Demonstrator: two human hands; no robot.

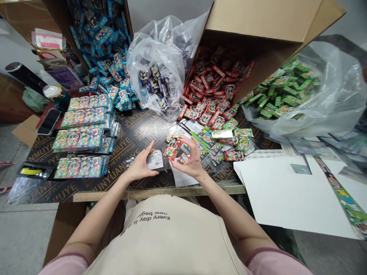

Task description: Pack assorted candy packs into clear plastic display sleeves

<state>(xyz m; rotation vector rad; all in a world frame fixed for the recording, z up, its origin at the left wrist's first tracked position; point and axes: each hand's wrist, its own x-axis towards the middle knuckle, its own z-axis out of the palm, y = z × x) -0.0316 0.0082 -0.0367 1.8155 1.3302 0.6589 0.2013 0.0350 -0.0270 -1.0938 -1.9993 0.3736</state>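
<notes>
My left hand (140, 165) rests over a flat clear packet with a white barcode label (155, 160), thumb and forefinger spread on either side of it. To its right, my right hand (191, 158) curves its thumb and forefinger around the ends of a small red candy packet (172, 149). Another red packet (184, 158) shows inside the curve of that hand. Just beyond lie black-and-green printed bags (205, 139), partly covered by loose red and green packets (243, 143).
Filled strips (78, 139) stand in stacks at left beside a phone (49, 122). Along the back are blue packets (106, 80), a plastic bag (156, 57) of purple ones, a carton (258, 19) of red ones and green packets (289, 91). White sheets (295, 191) lie right.
</notes>
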